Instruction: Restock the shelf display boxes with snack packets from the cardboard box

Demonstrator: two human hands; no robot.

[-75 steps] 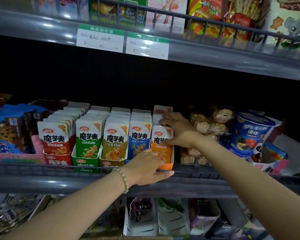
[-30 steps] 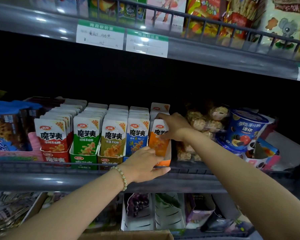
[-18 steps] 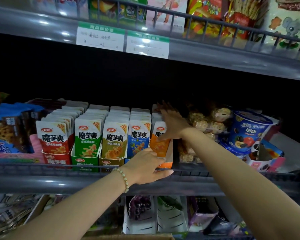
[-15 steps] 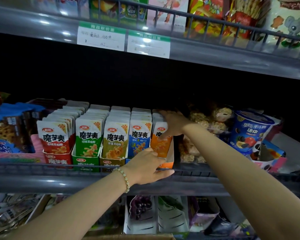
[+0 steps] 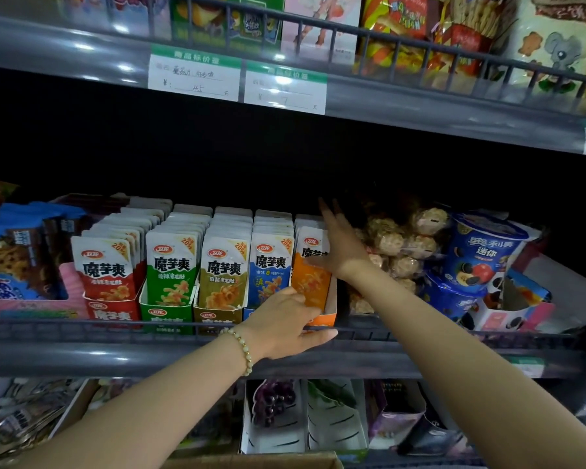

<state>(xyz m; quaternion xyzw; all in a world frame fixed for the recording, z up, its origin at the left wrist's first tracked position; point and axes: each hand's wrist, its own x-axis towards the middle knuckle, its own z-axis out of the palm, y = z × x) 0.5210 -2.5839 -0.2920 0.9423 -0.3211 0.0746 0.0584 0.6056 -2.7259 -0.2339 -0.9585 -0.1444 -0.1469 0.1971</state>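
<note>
Several display boxes of snack packets stand side by side on the middle shelf: red (image 5: 113, 311), green (image 5: 163, 314), olive (image 5: 217, 316), blue, and orange (image 5: 323, 318) at the right end. My left hand (image 5: 285, 324), with a bead bracelet, holds the front of the orange box at the shelf rail. My right hand (image 5: 340, 243) reaches along the right side of the orange packets (image 5: 310, 275), fingers straight and pointing to the back, pressing the row. The top edge of a cardboard box (image 5: 251, 462) shows at the bottom.
A dark wire rail (image 5: 82, 328) runs along the shelf front. Bagged round snacks (image 5: 400, 238) and blue cookie cups (image 5: 484, 252) sit right of the orange box, blue cookie packs (image 5: 17, 252) at the left. The upper shelf carries price tags (image 5: 197, 74); more boxes stand below.
My right hand has stretched its fingers out and reached farther back along the orange packets. The left hand has stayed on the box front.
</note>
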